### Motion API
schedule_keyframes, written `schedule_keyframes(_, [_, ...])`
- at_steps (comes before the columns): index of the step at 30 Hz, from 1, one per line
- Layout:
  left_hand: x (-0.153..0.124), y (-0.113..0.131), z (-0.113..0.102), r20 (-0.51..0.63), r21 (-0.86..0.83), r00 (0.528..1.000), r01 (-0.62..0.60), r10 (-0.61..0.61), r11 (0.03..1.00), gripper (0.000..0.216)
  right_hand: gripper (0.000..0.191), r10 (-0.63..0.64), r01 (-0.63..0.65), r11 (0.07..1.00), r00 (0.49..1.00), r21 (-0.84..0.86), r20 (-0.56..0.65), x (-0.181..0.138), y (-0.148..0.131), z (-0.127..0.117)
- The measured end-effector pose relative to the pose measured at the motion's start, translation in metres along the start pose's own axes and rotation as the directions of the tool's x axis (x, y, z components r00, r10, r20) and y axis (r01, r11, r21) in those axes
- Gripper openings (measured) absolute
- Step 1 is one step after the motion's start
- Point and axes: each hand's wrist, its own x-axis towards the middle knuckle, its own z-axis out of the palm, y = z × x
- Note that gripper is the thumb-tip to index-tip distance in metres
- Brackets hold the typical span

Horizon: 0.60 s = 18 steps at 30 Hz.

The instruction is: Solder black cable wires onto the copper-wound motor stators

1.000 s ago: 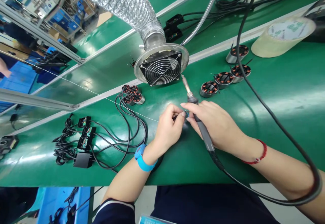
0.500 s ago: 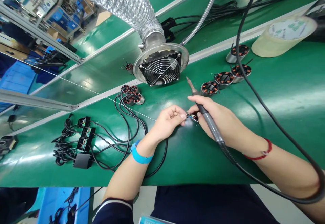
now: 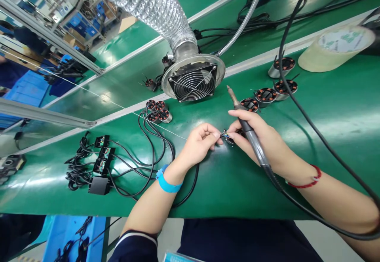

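My left hand (image 3: 202, 143) pinches the end of a black cable, with thin coloured wires (image 3: 226, 135) fanning out beyond its fingertips. In my right hand (image 3: 263, 135) lies a soldering iron (image 3: 253, 143), its bare tip angled up and away towards the fan. Thumb and forefinger of that same hand meet at the coloured wires. Under the right fingers sits a dark round part, mostly hidden. Just beyond the right hand stands a row of motor stators (image 3: 266, 95) with copper windings in metal cans.
A fume extractor fan (image 3: 193, 86) hangs ahead on a foil duct (image 3: 154, 12). Cabled stators (image 3: 158, 111) and black boxes with wiring (image 3: 102, 165) lie to the left. A tape roll (image 3: 335, 50) is at far right. The iron's black cord (image 3: 314, 111) loops across the right side.
The view has shifted slightly, moving the scene right in the picture. My fingertips have parted a little, and the coloured wires between them show more clearly. The iron is still in my right hand.
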Motion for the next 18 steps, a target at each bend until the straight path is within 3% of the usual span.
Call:
schedule_keyframes(3, [-0.001,-0.001,0.002,-0.023,0.06,0.998,-0.057,0.058,0.997,0.021,0.04,-0.004,0.004,1.0,1.0,0.024,-0.024,0.002,0.0,0.001])
schedule_keyframes(6, [-0.002,-0.001,0.005,-0.043,0.222,0.984,-0.158,0.171,0.962,0.014,0.04,-0.025,0.026,0.999,0.999,0.019,-0.03,0.002,0.003,0.002])
schedule_keyframes(9, [-0.006,0.003,0.008,-0.004,0.465,0.975,-0.196,0.223,0.863,0.013,0.04,0.003,-0.002,1.0,1.0,0.019,-0.022,0.0,0.007,0.004])
schedule_keyframes(12, [-0.011,0.015,-0.001,0.076,0.664,0.954,-0.266,0.29,0.699,0.007,0.039,0.01,-0.011,0.998,1.0,-0.061,-0.027,0.0,0.006,0.0])
schedule_keyframes(14, [-0.012,0.028,-0.024,0.029,0.751,0.901,-0.305,0.432,0.586,0.013,0.038,-0.03,0.018,0.986,0.997,-0.163,-0.072,0.001,0.0,-0.008])
schedule_keyframes(15, [-0.01,0.037,-0.041,-0.047,0.782,0.852,-0.293,0.522,0.55,0.018,0.037,-0.046,0.026,0.976,0.995,-0.216,-0.091,0.001,-0.003,-0.013])
schedule_keyframes(18, [0.003,0.071,-0.106,-0.327,0.832,0.641,-0.152,0.694,0.533,0.017,0.039,-0.068,0.045,0.952,0.995,-0.304,-0.067,-0.005,-0.005,-0.028])
